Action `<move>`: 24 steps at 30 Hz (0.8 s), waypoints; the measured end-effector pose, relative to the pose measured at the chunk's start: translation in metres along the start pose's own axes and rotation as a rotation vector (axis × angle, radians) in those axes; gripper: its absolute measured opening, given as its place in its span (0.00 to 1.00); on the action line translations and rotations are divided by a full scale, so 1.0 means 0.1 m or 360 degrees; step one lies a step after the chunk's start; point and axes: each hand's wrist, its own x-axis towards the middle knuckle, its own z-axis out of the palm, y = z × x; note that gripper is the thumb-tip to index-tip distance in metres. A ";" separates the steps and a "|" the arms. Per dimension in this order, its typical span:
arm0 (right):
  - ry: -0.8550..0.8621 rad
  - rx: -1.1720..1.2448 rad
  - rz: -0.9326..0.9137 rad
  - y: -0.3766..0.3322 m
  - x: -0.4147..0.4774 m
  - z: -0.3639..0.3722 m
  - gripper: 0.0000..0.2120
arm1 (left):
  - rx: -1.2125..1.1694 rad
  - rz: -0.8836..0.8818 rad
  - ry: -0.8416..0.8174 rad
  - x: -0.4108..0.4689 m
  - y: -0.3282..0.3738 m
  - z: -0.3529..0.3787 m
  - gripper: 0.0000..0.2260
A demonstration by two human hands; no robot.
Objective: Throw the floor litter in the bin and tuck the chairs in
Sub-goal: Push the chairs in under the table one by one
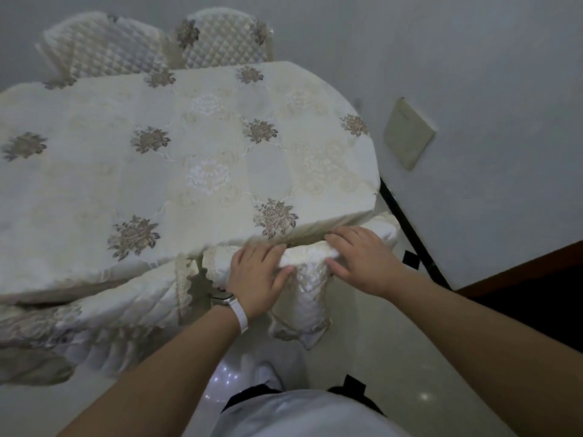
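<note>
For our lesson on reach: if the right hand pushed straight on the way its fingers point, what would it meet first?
The right hand, gripping the chair back, points at the draped table edge just ahead; probably the tablecloth first, though depth is unclear.

Pretty dim in here, flat grey light. A table (94, 171) draped in a cream tablecloth (195, 146) with brownish flower motifs stands close to a plain pale wall (489, 58), which has a beige switch plate (408, 134). The glossy light floor (362, 351) reflects small light spots, and there's dark wood trim (520, 269) at the right.
</note>
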 end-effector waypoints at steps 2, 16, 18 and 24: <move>-0.0033 0.0037 -0.0062 0.02 0.01 0.08 0.27 | 0.0021 -0.0014 0.0043 -0.01 0.00 0.03 0.22; 0.0178 0.0087 -0.0444 0.26 0.21 0.13 0.21 | 0.0030 -0.0132 0.0168 0.00 0.14 0.13 0.18; 0.0164 0.0109 -0.0465 0.28 0.21 0.13 0.22 | 0.0027 -0.0139 0.0161 0.00 0.15 0.12 0.18; 0.0183 0.0112 -0.0543 0.30 0.23 0.12 0.21 | 0.0028 -0.0176 0.0132 -0.03 0.18 0.11 0.19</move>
